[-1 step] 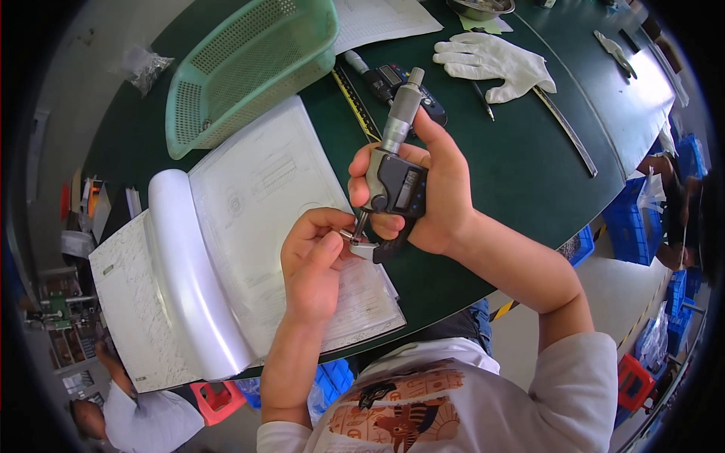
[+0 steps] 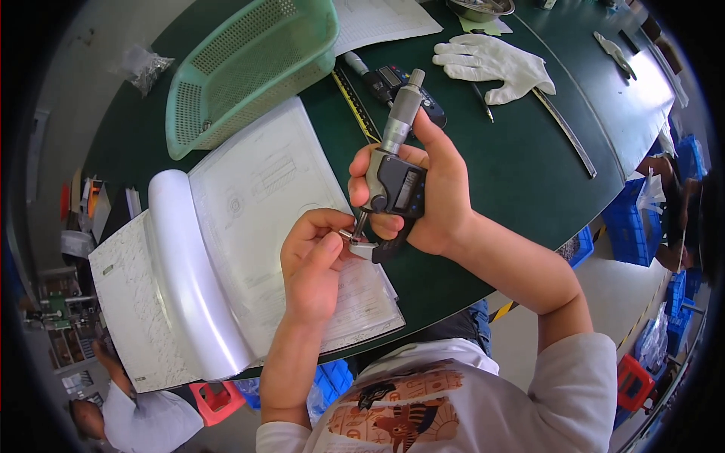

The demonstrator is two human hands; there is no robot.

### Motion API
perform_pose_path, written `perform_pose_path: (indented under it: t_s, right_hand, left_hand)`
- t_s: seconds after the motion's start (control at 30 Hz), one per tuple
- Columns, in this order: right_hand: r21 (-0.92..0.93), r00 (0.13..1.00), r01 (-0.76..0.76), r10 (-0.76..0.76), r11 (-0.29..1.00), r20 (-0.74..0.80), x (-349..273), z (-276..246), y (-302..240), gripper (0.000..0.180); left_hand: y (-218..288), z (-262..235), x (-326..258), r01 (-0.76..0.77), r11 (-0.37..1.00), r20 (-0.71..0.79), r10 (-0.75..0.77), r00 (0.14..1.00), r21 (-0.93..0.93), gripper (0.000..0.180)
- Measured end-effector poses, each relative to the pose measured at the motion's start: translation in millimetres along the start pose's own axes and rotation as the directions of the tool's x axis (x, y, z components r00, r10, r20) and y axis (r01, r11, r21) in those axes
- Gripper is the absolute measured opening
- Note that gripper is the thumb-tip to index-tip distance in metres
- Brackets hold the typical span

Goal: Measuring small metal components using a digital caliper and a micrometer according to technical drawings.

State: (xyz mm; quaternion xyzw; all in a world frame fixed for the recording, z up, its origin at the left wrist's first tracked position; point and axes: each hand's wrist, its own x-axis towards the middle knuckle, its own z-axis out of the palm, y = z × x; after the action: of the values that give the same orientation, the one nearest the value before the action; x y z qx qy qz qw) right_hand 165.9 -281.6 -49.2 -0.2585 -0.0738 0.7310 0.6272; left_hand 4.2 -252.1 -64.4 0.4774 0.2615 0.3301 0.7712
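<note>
My right hand [image 2: 438, 181] is closed around a digital micrometer [image 2: 396, 177], its thimble pointing up and away from me and its open frame end toward me. Between thumb and fingers, my left hand [image 2: 313, 260] pinches a small metal pin [image 2: 347, 235] at the micrometer's measuring gap. Most of the pin is hidden by my fingertips. Under my left hand lies an open binder of drawings [image 2: 264, 181] in clear sleeves. A second digital micrometer [image 2: 389, 79] rests on the green table just beyond my right hand.
Left of the drawings' far end stands a green mesh basket [image 2: 253, 83] with a small part inside. A white glove [image 2: 495, 64], a pen [image 2: 483, 102], a steel strip [image 2: 566, 132], a yellow-black ruler [image 2: 355, 102] and pliers [image 2: 615, 54] lie across the table [image 2: 521, 196]. Another person [image 2: 143, 415] is at lower left.
</note>
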Motion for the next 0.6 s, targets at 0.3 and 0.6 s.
perform_pose_path:
  t_s: [0.3,0.6]
  right_hand:
    - [0.083,0.985,0.066,-0.078,0.994,0.157,-1.3,-1.4,3.2,0.053]
    - [0.106,0.974,0.033,-0.056,0.994,0.218,-2.2,-0.9,5.3,0.046]
  left_hand:
    - [-2.7,-4.3,-1.9,0.019,0.989,-0.005,-0.020,1.000,-0.145,0.017]
    - [-0.7,-6.1,-3.6,0.008,0.990,-0.009,-0.010,1.000,-0.143,0.015]
